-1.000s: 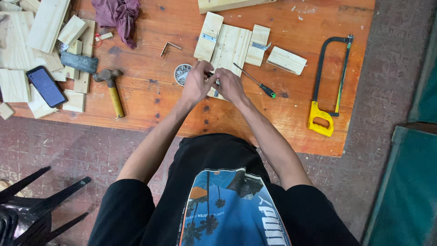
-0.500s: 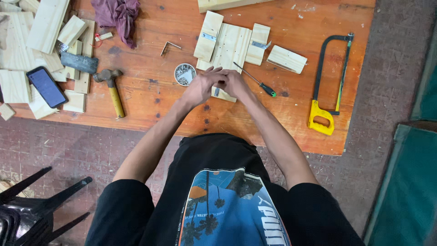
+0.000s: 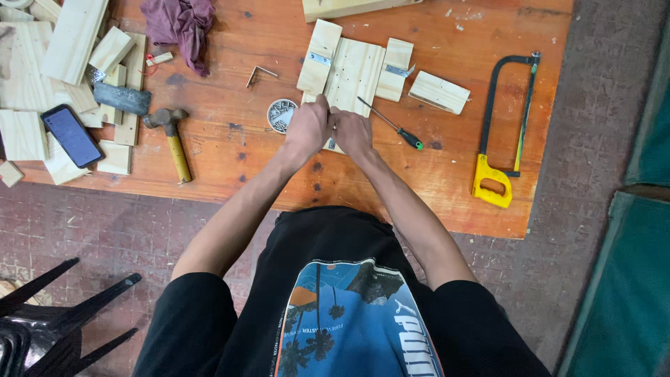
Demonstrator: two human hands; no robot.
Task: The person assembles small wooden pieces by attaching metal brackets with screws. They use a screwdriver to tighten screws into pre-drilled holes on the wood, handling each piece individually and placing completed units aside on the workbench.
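Orange wooden table (image 3: 279,174) with pine boards (image 3: 352,70), hammer (image 3: 171,136), hacksaw (image 3: 506,132), screwdriver (image 3: 391,124), phone (image 3: 71,135), purple rag (image 3: 180,24).

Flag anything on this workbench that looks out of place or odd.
A dark smartphone lies on pale wood offcuts at the table's left edge, near a yellow-handled hammer; a crumpled purple rag sits among the tools. Nothing looks damaged.

This is a small woodworking place, probably a simple home workshop. An orange wooden board (image 3: 230,150), stained and marked, serves as the worktable and lies low over a floor of worn reddish bricks (image 3: 105,223). On it are many pale cut wood pieces (image 3: 70,31), a hammer with a yellow handle (image 3: 171,139), a black and yellow hacksaw (image 3: 506,126), a green-handled screwdriver (image 3: 391,124) and a round tin of screws (image 3: 280,115).
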